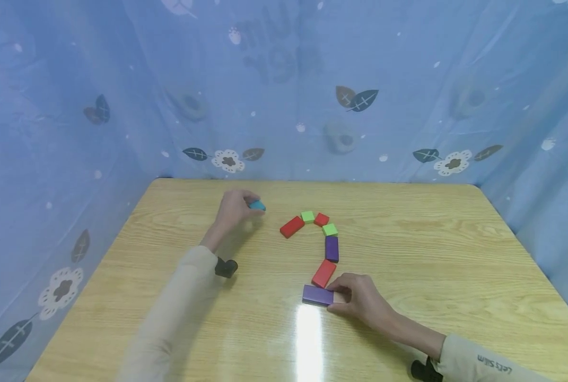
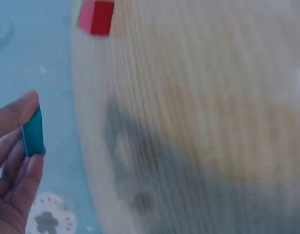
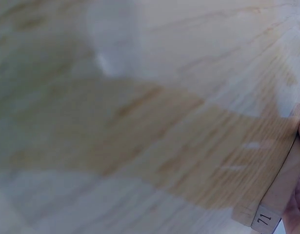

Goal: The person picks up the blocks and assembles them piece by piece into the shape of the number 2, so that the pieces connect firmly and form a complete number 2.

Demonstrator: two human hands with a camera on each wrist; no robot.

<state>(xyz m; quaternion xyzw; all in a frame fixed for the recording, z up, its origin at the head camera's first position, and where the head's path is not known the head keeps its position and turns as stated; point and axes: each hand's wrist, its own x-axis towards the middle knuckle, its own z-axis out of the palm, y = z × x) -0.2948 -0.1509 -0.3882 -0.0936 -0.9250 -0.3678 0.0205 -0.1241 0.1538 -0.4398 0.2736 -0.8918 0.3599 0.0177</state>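
My left hand [image 1: 235,209] pinches a small blue block [image 1: 258,205] between thumb and fingers, above the table's far left part. From the side, in the left wrist view, this blue block [image 2: 33,131] looks thin and teal. At the front, my right hand [image 1: 362,300] grips a plain wooden block [image 1: 340,297] at the right end of a purple block [image 1: 317,295]. The number 71 marks the end of a wooden block [image 3: 279,192] beside the fingers in the right wrist view. Just behind the purple block lies a red block [image 1: 324,273].
A curved row of blocks continues back from there: another purple block [image 1: 332,249], a green block [image 1: 330,229], a small red block [image 1: 321,219], a second green block [image 1: 307,217] and a longer red block [image 1: 291,227]. A patterned blue curtain [image 1: 284,106] surrounds the wooden table [image 1: 431,254].
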